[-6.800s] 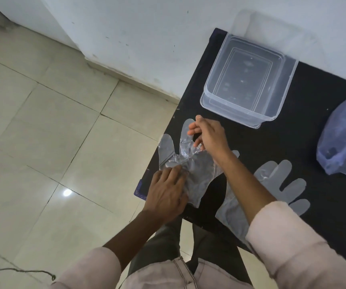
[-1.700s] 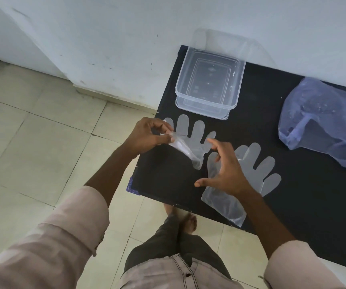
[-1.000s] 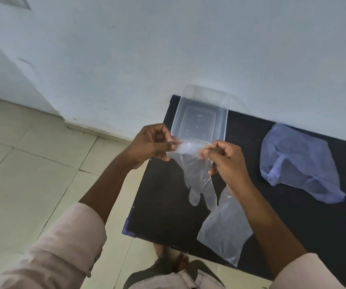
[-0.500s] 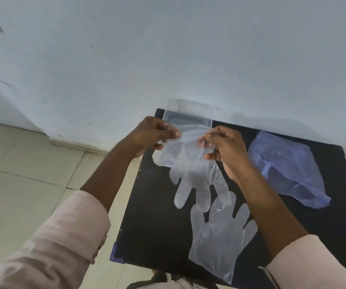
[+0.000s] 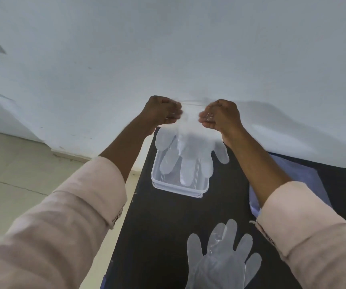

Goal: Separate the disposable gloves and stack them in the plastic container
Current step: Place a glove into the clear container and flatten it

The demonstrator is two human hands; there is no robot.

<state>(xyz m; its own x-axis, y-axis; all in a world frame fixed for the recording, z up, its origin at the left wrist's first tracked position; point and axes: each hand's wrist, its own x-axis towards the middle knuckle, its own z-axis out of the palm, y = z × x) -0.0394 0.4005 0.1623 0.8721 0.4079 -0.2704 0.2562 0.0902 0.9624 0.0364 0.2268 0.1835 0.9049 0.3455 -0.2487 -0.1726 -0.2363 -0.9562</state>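
My left hand (image 5: 162,112) and my right hand (image 5: 220,115) each pinch a corner of the cuff of a clear disposable glove (image 5: 188,151). The glove hangs spread out with its fingers pointing down over the clear plastic container (image 5: 178,188). Its fingertips reach into the container's opening; whether they touch the bottom I cannot tell. The container stands at the far left of the black table (image 5: 168,226), by the wall. A second clear glove (image 5: 220,259) lies flat on the table near me, fingers pointing away.
A crumpled bluish plastic bag (image 5: 297,174) lies on the table to the right, partly behind my right forearm. The white wall rises directly behind the container. The table's left edge drops to a tiled floor (image 5: 22,174).
Both hands have carried the held glove away from me, from above the table's middle to above the container. The glove on the table has not moved.
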